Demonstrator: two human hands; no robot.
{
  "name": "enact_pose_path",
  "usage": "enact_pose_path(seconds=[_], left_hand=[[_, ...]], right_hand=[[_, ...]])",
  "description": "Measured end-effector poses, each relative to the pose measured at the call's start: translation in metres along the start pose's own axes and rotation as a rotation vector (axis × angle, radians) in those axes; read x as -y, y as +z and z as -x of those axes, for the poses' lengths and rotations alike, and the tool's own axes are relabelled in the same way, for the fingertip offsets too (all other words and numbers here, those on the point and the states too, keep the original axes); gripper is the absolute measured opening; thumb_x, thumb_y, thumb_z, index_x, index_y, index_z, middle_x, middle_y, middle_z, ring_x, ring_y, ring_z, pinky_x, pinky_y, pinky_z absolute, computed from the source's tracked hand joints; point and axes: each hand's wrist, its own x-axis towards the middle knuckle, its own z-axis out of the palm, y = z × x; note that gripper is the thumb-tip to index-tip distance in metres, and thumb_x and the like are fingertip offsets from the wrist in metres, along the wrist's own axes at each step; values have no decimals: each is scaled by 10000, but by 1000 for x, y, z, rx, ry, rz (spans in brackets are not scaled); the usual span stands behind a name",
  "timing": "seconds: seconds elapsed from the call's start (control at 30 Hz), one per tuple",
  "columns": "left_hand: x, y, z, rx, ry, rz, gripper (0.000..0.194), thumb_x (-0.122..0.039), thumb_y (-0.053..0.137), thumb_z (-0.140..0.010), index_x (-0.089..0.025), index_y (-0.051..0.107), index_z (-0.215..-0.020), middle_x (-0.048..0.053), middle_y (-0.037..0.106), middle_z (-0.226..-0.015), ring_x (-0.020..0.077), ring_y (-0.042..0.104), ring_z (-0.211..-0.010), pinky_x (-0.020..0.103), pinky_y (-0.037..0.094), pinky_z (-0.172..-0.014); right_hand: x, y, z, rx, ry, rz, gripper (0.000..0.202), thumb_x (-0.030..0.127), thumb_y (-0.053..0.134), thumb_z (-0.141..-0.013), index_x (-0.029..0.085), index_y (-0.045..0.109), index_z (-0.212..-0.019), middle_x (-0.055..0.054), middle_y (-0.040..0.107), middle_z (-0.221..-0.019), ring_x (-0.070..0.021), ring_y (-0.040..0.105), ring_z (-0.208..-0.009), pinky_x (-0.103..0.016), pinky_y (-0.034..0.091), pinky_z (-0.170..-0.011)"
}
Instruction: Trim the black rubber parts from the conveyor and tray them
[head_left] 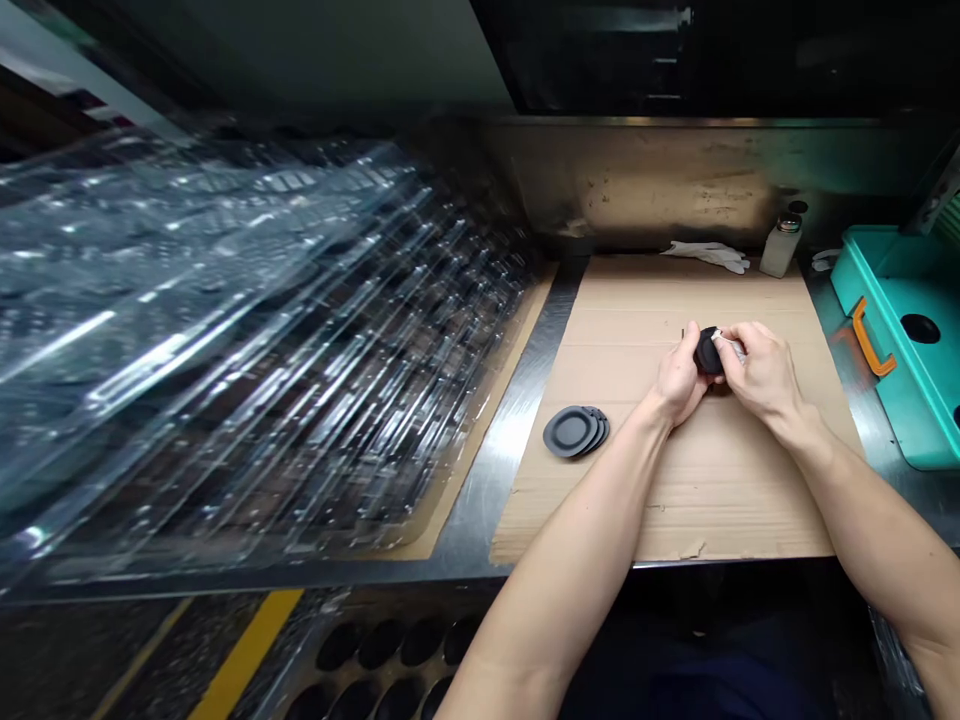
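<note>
Above the cardboard sheet (720, 480), my left hand (681, 375) is closed on a small black round part (707, 352). My right hand (759, 368) is pinched at the right side of that part, with something small and whitish between its fingertips, too small to make out. Several dark grey round discs (571, 432) lie overlapped on the cardboard, left of my left forearm.
Stacked clear plastic trays (300, 360) fill the left side. A teal bin (900, 390) with an orange handle (872, 340) stands at the right, a black disc (920, 328) inside. A white glove (709, 255) and a bottle (781, 245) are at the back.
</note>
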Motion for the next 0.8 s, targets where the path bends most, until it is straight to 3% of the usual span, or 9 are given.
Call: enact_pose_path(seconds=[0.07, 0.17, 0.33, 0.43, 0.53, 0.6, 0.67, 0.73, 0.8], left_hand=[[4, 1, 0, -40, 45, -20, 509, -452, 390, -1122, -112, 718, -932, 113, 781, -948, 174, 739, -884, 230, 548, -716], [5, 1, 0, -77, 72, -23, 515, -491, 423, -1109, -111, 731, -950, 113, 789, -959, 204, 753, -997, 279, 585, -874], [6, 3, 1, -101, 65, -45, 509, -562, 527, -1058, -114, 736, -940, 121, 788, -969, 237, 758, -1037, 334, 603, -923], [4, 0, -1, -141, 93, -63, 536, -618, 565, -1022, -110, 730, -970, 133, 780, -992, 243, 756, -1031, 343, 607, -918], [0, -6, -5, -188, 152, -157, 592, -688, 608, -966, -110, 710, -1042, 147, 760, -1047, 234, 757, -963, 336, 611, -836], [-2, -11, -7, -235, 269, -313, 603, -662, 740, -884, -119, 690, -1141, 159, 740, -1146, 236, 752, -999, 333, 603, -859], [-2, -15, -7, -300, 469, -544, 704, -555, 899, -763, -150, 649, -1281, 161, 715, -1263, 253, 723, -1132, 354, 575, -979], [-1, -18, -6, -339, 710, -802, 869, -475, 968, -689, -204, 576, -1416, 145, 694, -1341, 269, 668, -1259, 387, 519, -1097], [1, -20, -5, -316, 919, -1011, 923, -493, 937, -734, -241, 496, -1505, 132, 689, -1361, 272, 640, -1301, 414, 488, -1141]], right_hand=[[1, 3, 2, 0, -53, -25, 193, 323, 543, -987, 212, 671, -894, -89, 713, -912, -226, 647, -839, -331, 494, -791], [-2, 0, 3, 144, -146, -81, 185, 306, 550, -997, 221, 680, -896, -68, 706, -903, -218, 652, -854, -325, 496, -808], [-5, -4, 2, 112, -101, 14, 182, 288, 558, -992, 206, 708, -929, -94, 703, -938, -236, 643, -886, -342, 483, -828], [-3, -10, 0, 256, -132, -63, 193, 298, 569, -987, 207, 725, -920, -64, 713, -908, -192, 634, -812, -301, 458, -768], [-11, -24, -4, 315, 6, 89, 186, 283, 588, -944, 215, 738, -859, -52, 724, -850, -195, 629, -771, -307, 416, -714], [-21, -34, -7, 311, 188, 289, 206, 308, 580, -941, 223, 756, -879, -70, 739, -847, -231, 644, -793, -332, 403, -703], [-31, -40, -9, 329, 315, 471, 247, 344, 567, -953, 220, 781, -953, -106, 757, -911, -276, 663, -864, -359, 417, -725], [-37, -40, -8, 335, 298, 568, 310, 370, 550, -972, 200, 789, -1070, -149, 757, -1048, -318, 660, -996, -389, 447, -804], [-36, -33, -5, 344, 177, 544, 391, 423, 534, -1001, 186, 758, -1216, -167, 730, -1176, -339, 625, -1112, -418, 458, -906]])
